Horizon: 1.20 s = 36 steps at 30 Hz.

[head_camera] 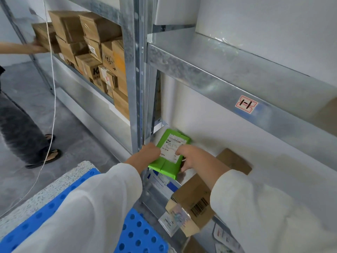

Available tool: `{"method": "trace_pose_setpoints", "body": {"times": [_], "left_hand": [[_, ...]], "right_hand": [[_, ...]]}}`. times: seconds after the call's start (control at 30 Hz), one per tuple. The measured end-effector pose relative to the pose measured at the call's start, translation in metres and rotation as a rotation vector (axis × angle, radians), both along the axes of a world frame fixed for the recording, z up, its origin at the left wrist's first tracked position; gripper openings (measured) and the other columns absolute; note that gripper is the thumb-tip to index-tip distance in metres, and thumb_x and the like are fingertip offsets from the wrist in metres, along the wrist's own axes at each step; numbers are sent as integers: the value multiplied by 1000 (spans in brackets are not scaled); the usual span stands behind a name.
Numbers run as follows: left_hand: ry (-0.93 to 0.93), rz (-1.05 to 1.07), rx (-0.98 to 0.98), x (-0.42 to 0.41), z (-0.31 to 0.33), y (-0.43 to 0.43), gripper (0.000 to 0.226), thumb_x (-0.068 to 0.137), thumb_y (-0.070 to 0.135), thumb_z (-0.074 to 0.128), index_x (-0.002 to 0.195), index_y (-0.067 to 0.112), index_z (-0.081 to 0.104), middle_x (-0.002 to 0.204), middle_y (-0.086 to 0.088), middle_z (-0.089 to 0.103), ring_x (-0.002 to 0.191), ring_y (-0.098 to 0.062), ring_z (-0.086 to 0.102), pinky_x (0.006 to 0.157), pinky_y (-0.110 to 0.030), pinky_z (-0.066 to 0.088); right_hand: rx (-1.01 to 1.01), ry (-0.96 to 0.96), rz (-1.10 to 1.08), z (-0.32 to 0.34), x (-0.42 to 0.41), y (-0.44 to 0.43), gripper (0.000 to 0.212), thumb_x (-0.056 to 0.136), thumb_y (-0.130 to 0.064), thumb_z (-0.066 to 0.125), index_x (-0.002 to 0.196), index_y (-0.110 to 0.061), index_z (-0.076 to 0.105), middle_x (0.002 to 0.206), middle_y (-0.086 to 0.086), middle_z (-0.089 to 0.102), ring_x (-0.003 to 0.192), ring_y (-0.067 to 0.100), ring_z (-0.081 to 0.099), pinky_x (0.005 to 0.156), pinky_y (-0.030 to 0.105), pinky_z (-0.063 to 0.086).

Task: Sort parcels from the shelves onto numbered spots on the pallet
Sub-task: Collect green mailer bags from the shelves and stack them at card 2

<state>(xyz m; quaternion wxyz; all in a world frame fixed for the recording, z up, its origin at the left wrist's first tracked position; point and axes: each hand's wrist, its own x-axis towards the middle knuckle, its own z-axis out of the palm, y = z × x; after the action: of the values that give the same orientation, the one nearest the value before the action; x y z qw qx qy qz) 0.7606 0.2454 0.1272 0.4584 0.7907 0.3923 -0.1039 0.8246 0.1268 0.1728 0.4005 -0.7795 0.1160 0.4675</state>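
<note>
Both arms reach forward and down, side by side. The loose off-white left sleeve point(94, 207) and the loose off-white right sleeve point(264, 212) each end at a bare wrist. The left hand point(149, 152) is turned knuckles up, its fingers curled over the left edge of a flat green plastic-wrapped parcel point(168, 168). The right hand point(193, 157) grips the opposite edge, thumb side on top and fingers tucked beneath. The hands are near each other, not touching.

Loose, creased, slightly sheer white long sleeves point(91, 207); wide soft cuffs point(127, 170)
</note>
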Motion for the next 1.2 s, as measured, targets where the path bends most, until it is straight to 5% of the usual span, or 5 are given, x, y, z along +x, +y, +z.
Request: {"method": "trace_pose_setpoints", "body": {"times": [0.2,0.4,0.57,1.03,1.2], "left_hand": [[-148,372,-217,-28,28,-9,16,94,13,51,102,0,52,78,-7,46,68,-18,48,54,-25,39],[-419,521,-249,-64,66,-31,33,94,11,56,125,-2,58,108,-11,62,96,-25,57,92,-34,48],[-609,520,-152,-103,121,-61,31,95,16,58,125,6,62,101,-4,62,85,-17,57,60,-10,48],[-796,747,-73,-278,144,-120,4,88,12,68,90,12,64,104,-14,70,97,-27,66,91,-44,53],[-848,849,-18,-347,140,-136,5,91,12,64,93,12,60,106,-11,67,101,-27,65,89,-43,55]], "right_hand": [[115,-88,-51,30,-4,-8,14,101,-10,44,90,-7,51,77,7,51,65,18,50,75,30,49],[284,-83,-49,58,-33,-23,18,101,-7,43,117,-5,52,98,13,63,100,29,61,88,43,51],[435,-161,-83,82,-66,-49,26,100,-2,43,124,2,53,121,15,61,115,34,60,87,46,52],[534,-545,365,132,-229,-118,46,102,-9,39,146,-22,40,136,0,52,100,18,60,71,24,49],[606,-568,467,133,-293,-119,50,103,-3,30,148,-24,34,142,-5,45,120,13,45,93,23,37]]}}
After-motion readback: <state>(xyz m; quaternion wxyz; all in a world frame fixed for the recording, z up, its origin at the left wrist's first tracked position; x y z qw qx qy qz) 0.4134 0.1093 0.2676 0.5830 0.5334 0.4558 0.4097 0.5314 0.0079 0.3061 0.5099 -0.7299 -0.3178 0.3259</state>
